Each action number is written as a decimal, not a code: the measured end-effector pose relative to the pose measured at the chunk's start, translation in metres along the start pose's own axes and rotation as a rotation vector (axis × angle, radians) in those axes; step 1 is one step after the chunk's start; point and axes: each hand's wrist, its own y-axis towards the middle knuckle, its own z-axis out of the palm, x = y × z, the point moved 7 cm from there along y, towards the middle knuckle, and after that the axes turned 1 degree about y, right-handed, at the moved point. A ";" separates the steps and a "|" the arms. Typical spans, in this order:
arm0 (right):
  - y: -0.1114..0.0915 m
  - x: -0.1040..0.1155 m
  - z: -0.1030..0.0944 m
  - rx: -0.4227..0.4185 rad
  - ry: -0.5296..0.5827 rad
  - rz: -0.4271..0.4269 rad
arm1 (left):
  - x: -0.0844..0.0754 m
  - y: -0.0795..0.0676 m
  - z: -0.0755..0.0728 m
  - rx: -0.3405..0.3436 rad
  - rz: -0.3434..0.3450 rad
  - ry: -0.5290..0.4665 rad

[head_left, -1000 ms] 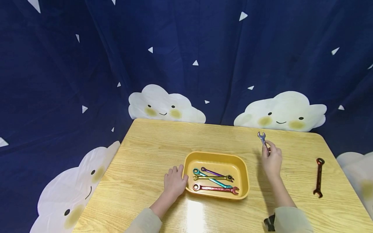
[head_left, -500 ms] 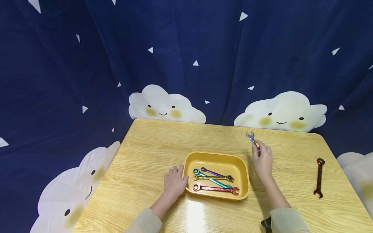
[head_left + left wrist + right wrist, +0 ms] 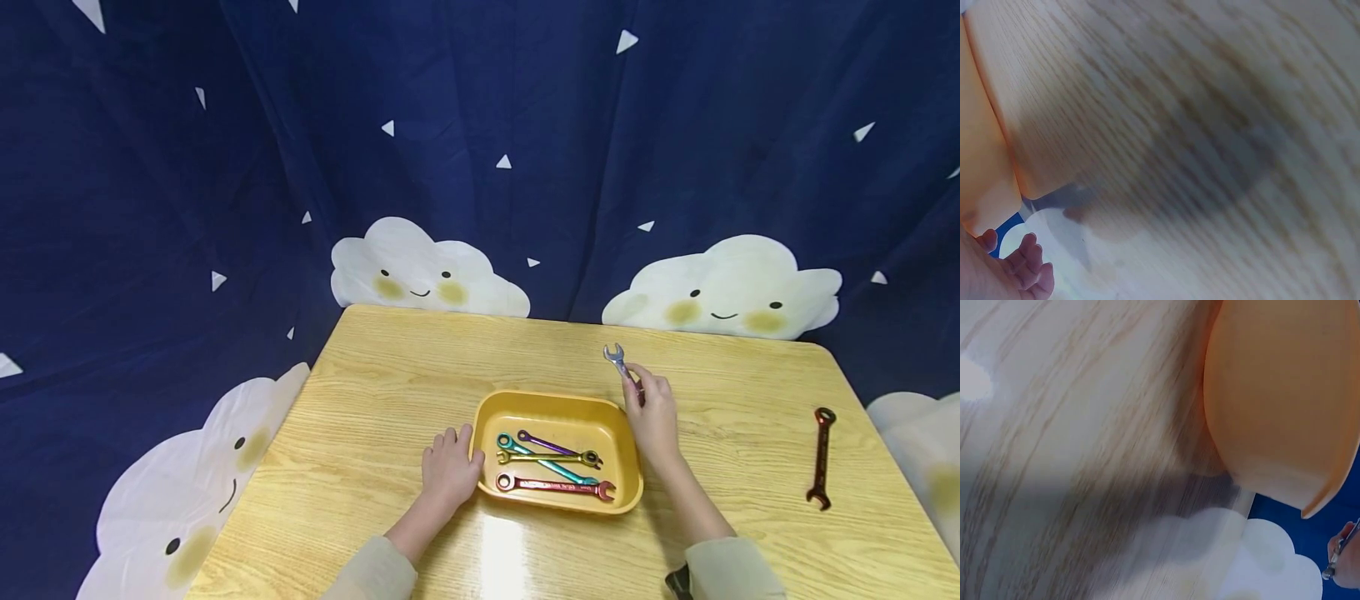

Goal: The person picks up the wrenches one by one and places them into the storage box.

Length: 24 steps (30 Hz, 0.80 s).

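Observation:
My right hand (image 3: pixel 654 419) pinches a small wrench (image 3: pixel 617 358) over the back right corner of the yellow tray (image 3: pixel 555 505). Its silver open end points up and away from me. In the right wrist view the hand (image 3: pixel 1349 562) and the metal wrench show only at the lower right edge. My left hand (image 3: pixel 451 468) rests against the tray's left side, fingers relaxed and thumb at the rim. Inside the tray lie a red wrench (image 3: pixel 555 485), a gold wrench (image 3: pixel 547 457), a teal wrench (image 3: pixel 556 467) and a purple wrench (image 3: pixel 545 442), partly crossing one another.
A dark red wrench (image 3: pixel 822 458) lies on the wooden table (image 3: pixel 390 367) near its right edge. Behind the table hangs a blue curtain (image 3: pixel 450 125) with white clouds and triangles.
My right hand has moved left with the small wrench, from right of the tray to its back right corner. The left hand and tray have stayed in place.

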 end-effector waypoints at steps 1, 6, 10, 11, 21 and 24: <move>0.000 0.002 0.001 0.006 0.004 -0.008 | 0.000 0.000 0.000 0.000 0.000 0.000; -0.002 0.012 0.008 0.031 0.021 -0.064 | 0.000 0.000 0.000 -0.005 0.002 0.004; -0.006 0.016 0.015 0.068 0.027 -0.081 | 0.000 0.000 0.000 -0.004 0.002 0.001; -0.007 0.016 0.017 0.080 0.029 -0.080 | 0.000 0.000 0.000 -0.003 0.001 -0.001; -0.015 0.032 0.033 0.170 0.071 -0.151 | 0.000 0.000 0.000 -0.005 0.001 -0.005; -0.018 0.035 0.038 0.196 0.077 -0.180 | 0.000 0.000 -0.001 -0.009 0.004 0.000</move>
